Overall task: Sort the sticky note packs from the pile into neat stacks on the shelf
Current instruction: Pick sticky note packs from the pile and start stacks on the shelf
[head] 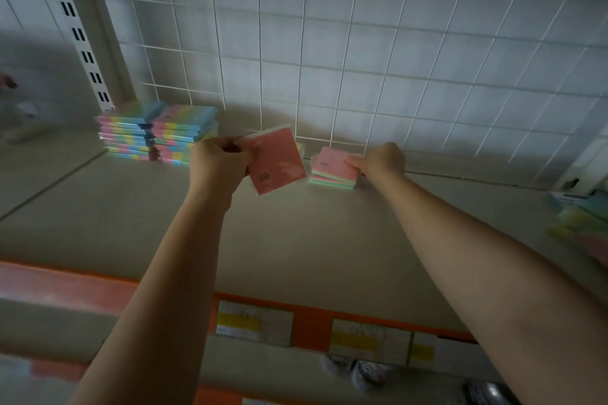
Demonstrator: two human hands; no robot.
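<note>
My left hand (221, 164) grips a pink-topped sticky note pack (278, 159) by its left edge, tilted and lifted above the shelf (296, 240). To its right, my right hand (381, 159) holds a second pink-topped pack (332, 169) with pastel layers, sitting on the shelf near the back. Two neat stacks of pastel striped packs (154, 133) stand side by side at the back left. A blurred pile of loose packs (579, 223) lies at the far right edge.
A white wire grid (329, 59) backs the shelf in front of a tiled wall. A slotted upright post (82, 43) rises at the left. The shelf's orange front strip (312, 322) carries price labels.
</note>
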